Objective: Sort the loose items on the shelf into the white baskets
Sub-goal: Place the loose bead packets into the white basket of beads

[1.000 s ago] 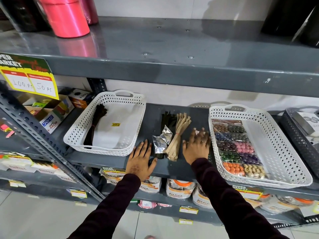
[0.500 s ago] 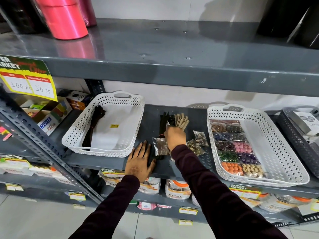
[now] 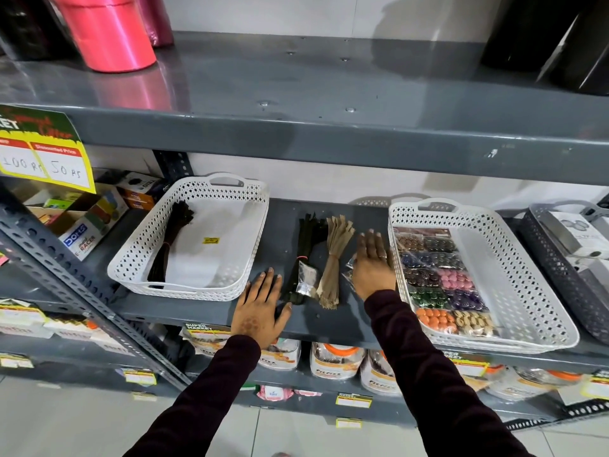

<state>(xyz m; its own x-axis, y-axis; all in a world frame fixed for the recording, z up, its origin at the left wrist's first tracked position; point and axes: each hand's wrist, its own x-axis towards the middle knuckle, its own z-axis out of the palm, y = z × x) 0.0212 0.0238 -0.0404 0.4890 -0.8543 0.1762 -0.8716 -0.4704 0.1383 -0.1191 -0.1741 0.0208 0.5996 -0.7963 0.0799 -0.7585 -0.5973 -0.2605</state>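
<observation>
1. Two tied bundles, a dark bundle [image 3: 304, 255] and a tan bundle [image 3: 333, 262], lie on the shelf [image 3: 346, 311] between two white baskets, the left basket [image 3: 138, 268] and the right basket [image 3: 527, 291].
2. One small packet [image 3: 307, 281] lies on the dark bundle.
3. The left hand [image 3: 258, 308] lies flat, holding nothing; the right hand [image 3: 374, 263] lies open over clear packets.
4. The price sign [image 3: 46, 159] reads "100 rs" and "50 rs".

The gray shelf [image 3: 349, 319] looks like painted metal, smooth and a bit shiny; the two white baskets [image 3: 131, 262] [image 3: 534, 291] are plastic full of little holes; the small packet [image 3: 306, 282] is clear, shiny plastic; the pink roll [image 3: 108, 31] up top is glossy; the sleeves [image 3: 438, 374] are soft dark cloth.
</observation>
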